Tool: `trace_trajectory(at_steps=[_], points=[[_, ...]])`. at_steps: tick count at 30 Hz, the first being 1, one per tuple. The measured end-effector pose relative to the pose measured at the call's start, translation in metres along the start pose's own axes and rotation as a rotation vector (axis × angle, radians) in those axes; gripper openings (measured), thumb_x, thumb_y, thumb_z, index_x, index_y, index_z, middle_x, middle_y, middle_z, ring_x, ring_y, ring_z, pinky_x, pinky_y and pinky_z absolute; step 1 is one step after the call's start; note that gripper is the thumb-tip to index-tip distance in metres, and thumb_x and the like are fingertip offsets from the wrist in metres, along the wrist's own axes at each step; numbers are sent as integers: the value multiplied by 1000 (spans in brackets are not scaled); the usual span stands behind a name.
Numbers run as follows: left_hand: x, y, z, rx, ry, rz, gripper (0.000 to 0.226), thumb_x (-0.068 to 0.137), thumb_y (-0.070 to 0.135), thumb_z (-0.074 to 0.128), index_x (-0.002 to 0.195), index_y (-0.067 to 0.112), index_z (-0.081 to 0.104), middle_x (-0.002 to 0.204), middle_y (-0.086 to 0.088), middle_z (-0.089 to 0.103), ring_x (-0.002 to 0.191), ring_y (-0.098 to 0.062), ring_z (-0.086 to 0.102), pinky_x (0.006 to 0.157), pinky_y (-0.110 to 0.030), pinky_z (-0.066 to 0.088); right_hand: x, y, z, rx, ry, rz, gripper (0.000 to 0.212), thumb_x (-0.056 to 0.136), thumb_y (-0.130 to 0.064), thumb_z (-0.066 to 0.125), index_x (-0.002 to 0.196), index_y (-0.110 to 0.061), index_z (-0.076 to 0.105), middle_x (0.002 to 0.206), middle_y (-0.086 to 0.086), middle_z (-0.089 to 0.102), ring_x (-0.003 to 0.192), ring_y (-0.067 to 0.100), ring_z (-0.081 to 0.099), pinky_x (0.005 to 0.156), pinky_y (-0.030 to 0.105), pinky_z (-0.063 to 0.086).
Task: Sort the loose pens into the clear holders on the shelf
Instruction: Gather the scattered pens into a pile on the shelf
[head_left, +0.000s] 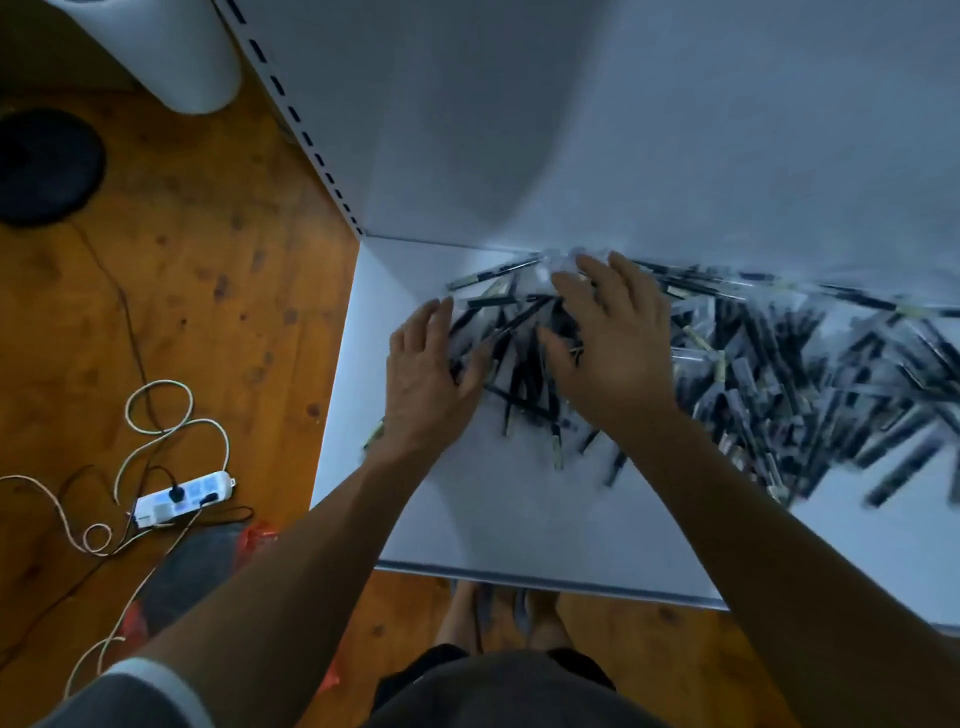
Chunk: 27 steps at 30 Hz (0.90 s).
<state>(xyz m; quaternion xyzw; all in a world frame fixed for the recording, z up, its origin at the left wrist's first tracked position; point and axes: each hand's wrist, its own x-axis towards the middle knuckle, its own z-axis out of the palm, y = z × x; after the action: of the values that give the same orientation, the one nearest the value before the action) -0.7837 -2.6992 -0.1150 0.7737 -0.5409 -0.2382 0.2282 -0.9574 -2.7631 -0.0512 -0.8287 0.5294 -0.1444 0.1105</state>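
Observation:
A big heap of loose black pens (779, 374), many in clear wrappers, lies across the white shelf (519, 519) from its back left to the right edge. My left hand (426, 374) rests palm down at the heap's left end, fingers spread over a few pens. My right hand (618, 348) lies flat on the pens just right of it, fingers apart and pointing to the back wall. Neither hand has closed around a pen. No clear holder shows in view. The picture is blurred on the right.
The shelf's white back panel (623, 130) rises behind the heap, with a slotted upright (296, 119) on the left. On the wooden floor (208, 286) lie a power strip (182, 496), cables and a black round object (47, 166). My feet (498, 618) stand below the shelf's front edge.

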Motion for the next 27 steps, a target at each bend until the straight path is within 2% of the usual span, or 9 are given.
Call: trace_trajectory(at_steps=[3, 9, 12, 16, 18, 20, 22, 24, 27], points=[[1, -5, 3, 77, -15, 74, 73, 96, 55, 40, 155, 22, 13, 163, 1, 4, 149, -15, -1, 116, -27, -1, -31, 24, 3, -50, -56, 102, 60, 91, -44, 61, 141, -12, 50, 150, 17, 41, 142, 40, 28, 115, 61, 19], [30, -14, -2, 136, -100, 41, 78, 94, 67, 26, 155, 22, 7, 163, 3, -1, 149, -12, -7, 119, -32, -4, -58, 40, 27, -82, -92, 135, 63, 97, -50, 44, 149, -17, 36, 157, 14, 30, 143, 38, 28, 118, 54, 9], [19, 7, 13, 15, -72, -59, 72, 99, 57, 28, 155, 17, 8, 163, 0, 1, 149, -14, -9, 118, -32, -10, -61, 41, 32, -70, -62, 148, 61, 99, -47, 43, 151, -18, 32, 158, 12, 27, 144, 36, 27, 117, 53, 8], [3, 45, 34, -281, 34, -243, 66, 101, 47, 38, 155, 16, 15, 163, 0, 5, 149, -14, -6, 121, -41, -4, -59, 39, 34, -37, -50, 160, 57, 100, -43, 44, 151, -17, 34, 158, 12, 27, 144, 36, 28, 117, 54, 11], [-2, 44, 31, -386, 41, -225, 66, 99, 50, 40, 154, 22, 16, 163, 6, 3, 148, -10, -4, 122, -43, 2, -59, 38, 32, 2, -37, 166, 56, 99, -42, 45, 149, -16, 38, 158, 12, 29, 144, 36, 28, 117, 55, 12], [-2, 30, 21, -235, 47, -68, 69, 97, 55, 40, 154, 26, 16, 163, 9, 1, 148, -8, -5, 121, -40, 2, -60, 38, 28, 32, -22, 170, 56, 98, -42, 47, 147, -16, 42, 156, 12, 31, 144, 37, 27, 117, 55, 13], [8, 13, 12, -2, -8, 106, 76, 93, 61, 41, 155, 27, 10, 163, 5, -6, 148, -12, -12, 119, -37, -5, -65, 40, 27, 21, -22, 160, 56, 97, -45, 47, 145, -16, 44, 156, 11, 32, 144, 38, 25, 117, 57, 13], [22, 8, 14, 126, -82, 194, 85, 89, 67, 38, 155, 26, 3, 162, -1, -13, 148, -19, -17, 118, -38, -10, -67, 41, 28, -8, -25, 148, 58, 97, -47, 47, 146, -17, 44, 157, 10, 30, 145, 38, 23, 117, 59, 13], [33, 19, 34, 258, -113, 248, 88, 86, 73, 30, 155, 26, 2, 163, -8, -9, 148, -25, -14, 120, -43, -6, -65, 45, 32, -43, -18, 169, 60, 97, -53, 42, 148, -20, 41, 158, 9, 29, 147, 38, 19, 117, 59, 6]])
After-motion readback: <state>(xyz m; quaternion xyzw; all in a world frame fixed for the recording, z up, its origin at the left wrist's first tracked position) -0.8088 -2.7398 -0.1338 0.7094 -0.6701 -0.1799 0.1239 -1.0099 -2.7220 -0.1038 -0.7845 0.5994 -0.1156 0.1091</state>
